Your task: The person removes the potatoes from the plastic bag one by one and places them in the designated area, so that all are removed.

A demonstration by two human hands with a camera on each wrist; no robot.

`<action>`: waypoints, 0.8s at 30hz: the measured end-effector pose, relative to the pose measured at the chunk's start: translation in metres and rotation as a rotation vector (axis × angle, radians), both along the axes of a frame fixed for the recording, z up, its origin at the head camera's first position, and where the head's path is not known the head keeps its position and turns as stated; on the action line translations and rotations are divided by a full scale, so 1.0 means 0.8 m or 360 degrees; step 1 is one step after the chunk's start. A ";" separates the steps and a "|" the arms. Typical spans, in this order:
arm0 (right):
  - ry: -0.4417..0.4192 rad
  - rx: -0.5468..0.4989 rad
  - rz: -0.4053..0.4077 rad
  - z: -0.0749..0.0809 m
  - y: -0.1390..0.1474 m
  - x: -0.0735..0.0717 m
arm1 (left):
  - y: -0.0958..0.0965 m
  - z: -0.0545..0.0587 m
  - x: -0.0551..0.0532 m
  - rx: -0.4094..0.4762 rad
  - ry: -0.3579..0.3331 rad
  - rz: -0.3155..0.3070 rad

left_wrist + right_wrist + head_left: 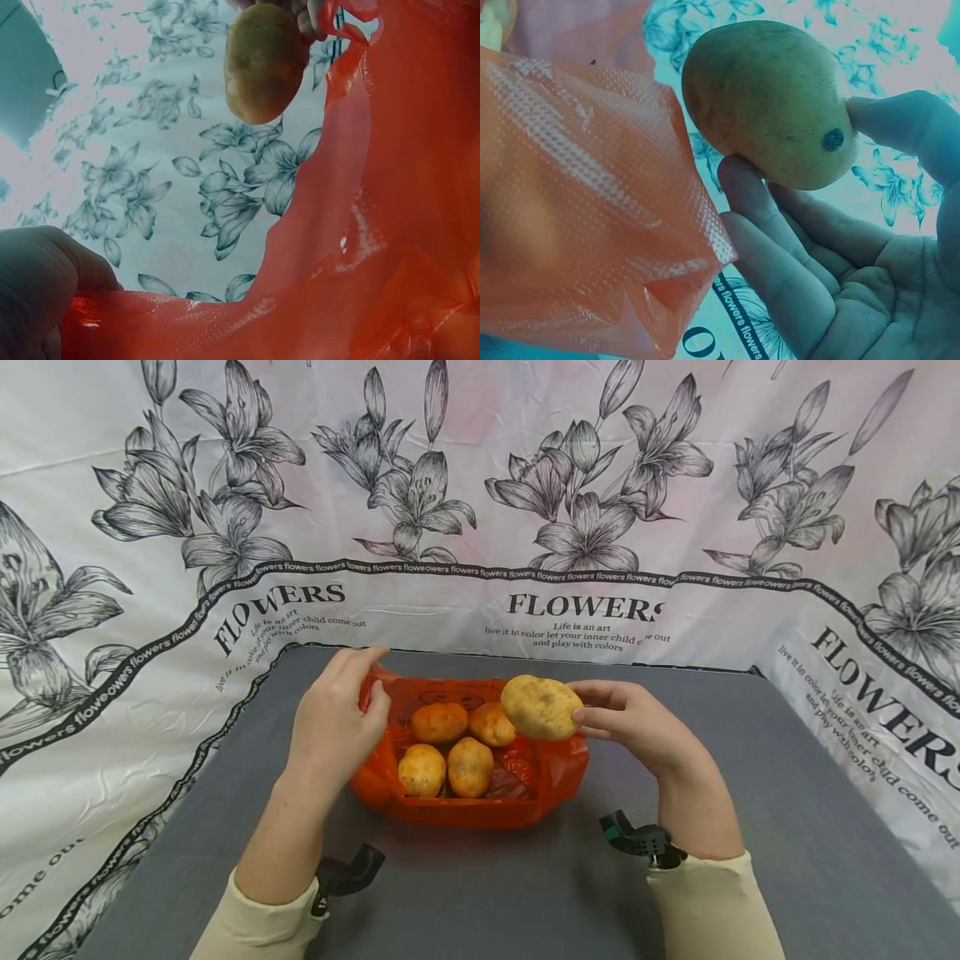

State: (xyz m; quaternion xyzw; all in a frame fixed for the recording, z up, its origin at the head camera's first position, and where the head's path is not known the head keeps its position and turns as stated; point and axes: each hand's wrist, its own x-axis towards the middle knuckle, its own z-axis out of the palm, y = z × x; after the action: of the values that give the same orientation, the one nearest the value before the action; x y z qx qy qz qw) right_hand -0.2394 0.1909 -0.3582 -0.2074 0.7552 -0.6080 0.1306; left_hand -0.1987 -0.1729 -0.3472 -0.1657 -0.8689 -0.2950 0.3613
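A yellow potato (542,707) is pinched between the thumb and fingers of my right hand (637,718), above the right side of a red plastic bag (457,812). A small dark spot marks this potato's skin in the right wrist view. Several more potatoes (470,767) lie inside the open bag. At the bag's left rim, my left hand (341,714) holds the edge of the plastic. In the left wrist view that hand (45,292) shows at the lower left, the red film stretching away from it; its fingertips are hidden.
The bag stands on a grey tabletop (480,893). Behind and at both sides hangs a white cloth (450,602) printed with flowers and lettering. Dark wrist camera mounts (348,870) stick out from both sleeves over the table.
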 end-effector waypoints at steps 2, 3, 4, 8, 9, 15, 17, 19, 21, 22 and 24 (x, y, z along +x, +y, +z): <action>-0.0014 -0.0060 -0.0014 0.000 0.001 0.000 | 0.000 0.000 0.000 0.0003 0.0007 -0.0001; -0.0023 -0.0091 -0.0019 0.000 0.001 0.000 | 0.000 0.000 0.000 0.0004 0.0010 -0.0001; -0.0030 -0.0118 -0.0028 0.001 0.002 0.000 | 0.000 0.000 -0.001 0.0004 0.0012 -0.0002; -0.0047 -0.0208 -0.0031 0.002 0.004 -0.001 | 0.000 0.000 -0.001 0.0004 0.0014 -0.0006; -0.0055 -0.0228 -0.0035 0.002 0.004 -0.001 | 0.000 0.000 -0.001 0.0003 0.0014 -0.0007; -0.0080 -0.0386 -0.0066 0.002 0.007 -0.001 | -0.001 -0.001 -0.001 0.0006 0.0022 -0.0013; -0.0074 -0.0427 -0.0079 0.001 0.008 -0.001 | -0.001 -0.001 -0.001 0.0005 0.0024 -0.0013; -0.0068 -0.0471 -0.0088 0.002 0.010 -0.001 | -0.001 -0.002 -0.001 0.0005 0.0025 -0.0012; -0.0073 -0.0518 -0.0092 0.002 0.011 -0.001 | -0.001 -0.001 -0.002 0.0004 0.0025 -0.0010; -0.0078 -0.0536 -0.0094 0.002 0.012 -0.002 | -0.001 -0.001 -0.002 0.0004 0.0025 -0.0010; -0.0095 -0.0571 -0.0095 0.003 0.012 -0.002 | -0.001 -0.001 -0.002 0.0005 0.0025 -0.0011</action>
State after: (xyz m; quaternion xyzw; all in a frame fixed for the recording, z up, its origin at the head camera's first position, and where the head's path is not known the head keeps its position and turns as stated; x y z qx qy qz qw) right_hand -0.2410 0.2008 -0.3555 -0.1866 0.6363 -0.7424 0.0959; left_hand -0.2005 -0.1738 -0.3482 -0.1704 -0.8650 -0.2962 0.3674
